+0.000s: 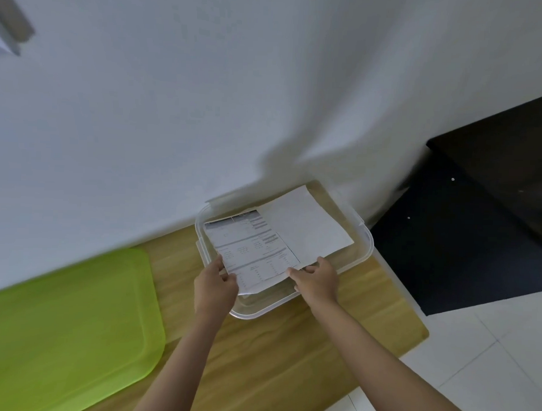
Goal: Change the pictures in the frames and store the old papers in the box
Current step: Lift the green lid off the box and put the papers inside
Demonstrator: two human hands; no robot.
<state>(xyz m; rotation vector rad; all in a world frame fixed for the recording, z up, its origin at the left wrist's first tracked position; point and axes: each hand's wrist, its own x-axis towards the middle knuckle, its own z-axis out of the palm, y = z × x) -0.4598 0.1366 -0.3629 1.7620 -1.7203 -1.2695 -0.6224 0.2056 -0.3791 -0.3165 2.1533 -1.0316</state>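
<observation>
A clear plastic box point(362, 239) stands on the wooden table against the white wall. Over its opening lie two sheets: a printed paper point(249, 250) with tables and a blank white sheet point(306, 225) overlapping it on the right. My left hand point(216, 285) pinches the printed paper's near left corner between thumb and fingers. My right hand point(318, 277) holds the papers' near edge at the box's front right, fingers curled over the sheet. No picture frames are in view.
A lime-green plastic lid point(66, 324) lies flat on the wooden table point(289, 353) at the left. A dark cabinet point(491, 194) stands to the right past the table's end, with white floor tiles point(489, 348) below it.
</observation>
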